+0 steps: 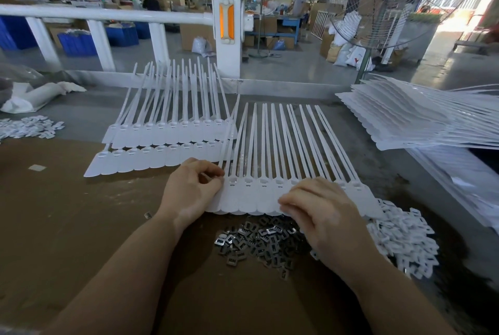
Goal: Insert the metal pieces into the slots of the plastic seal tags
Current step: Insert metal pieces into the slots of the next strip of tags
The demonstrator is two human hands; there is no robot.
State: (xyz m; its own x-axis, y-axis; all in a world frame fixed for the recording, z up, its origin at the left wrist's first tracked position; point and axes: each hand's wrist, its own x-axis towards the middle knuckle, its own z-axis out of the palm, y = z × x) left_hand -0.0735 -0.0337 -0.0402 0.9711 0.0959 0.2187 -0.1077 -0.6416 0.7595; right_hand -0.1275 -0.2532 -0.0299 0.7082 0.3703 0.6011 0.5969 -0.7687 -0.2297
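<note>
seal tag strip (259, 197), edges in both grips

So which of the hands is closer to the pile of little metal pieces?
The right. The right hand sits just above the pile of metal pieces. The left hand is farther up and to the left.

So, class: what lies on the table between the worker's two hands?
In the head view, the strip of white seal tags spans from the left hand to the right hand.
</note>
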